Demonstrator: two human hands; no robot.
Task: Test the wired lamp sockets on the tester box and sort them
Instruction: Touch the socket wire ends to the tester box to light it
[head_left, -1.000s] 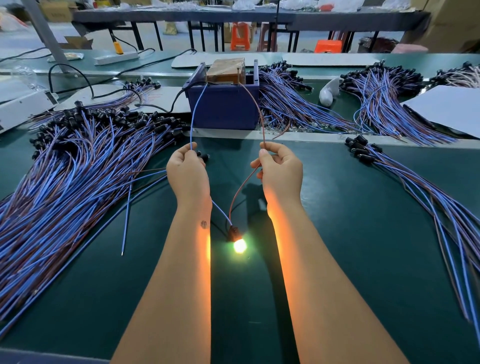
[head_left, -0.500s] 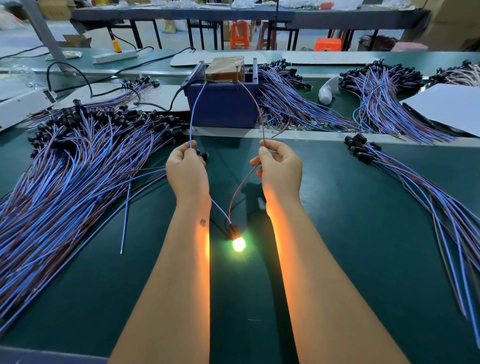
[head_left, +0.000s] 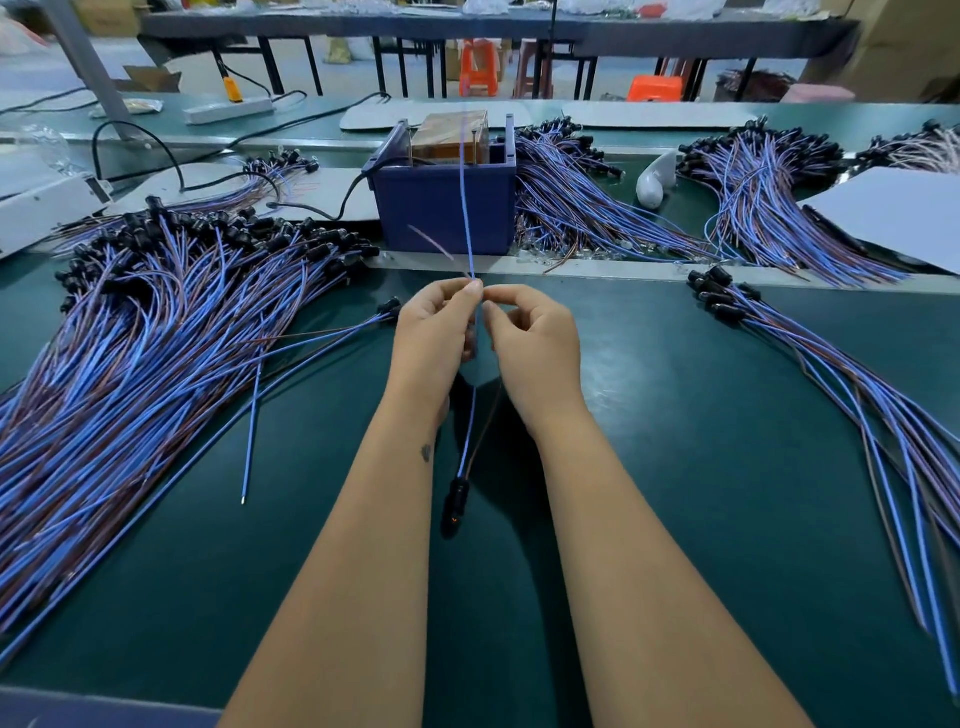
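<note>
Wood-topped block sits inside the blue tester box (head_left: 445, 210) at the mat's far edge. Both hands meet just before it: left hand (head_left: 434, 332) and right hand (head_left: 535, 345) pinch the wires of one lamp socket (head_left: 455, 501), which hangs dark between the forearms. Bare green mat (head_left: 675, 467) lies between the big left pile (head_left: 156, 332) and the small right pile (head_left: 831, 384).
</note>
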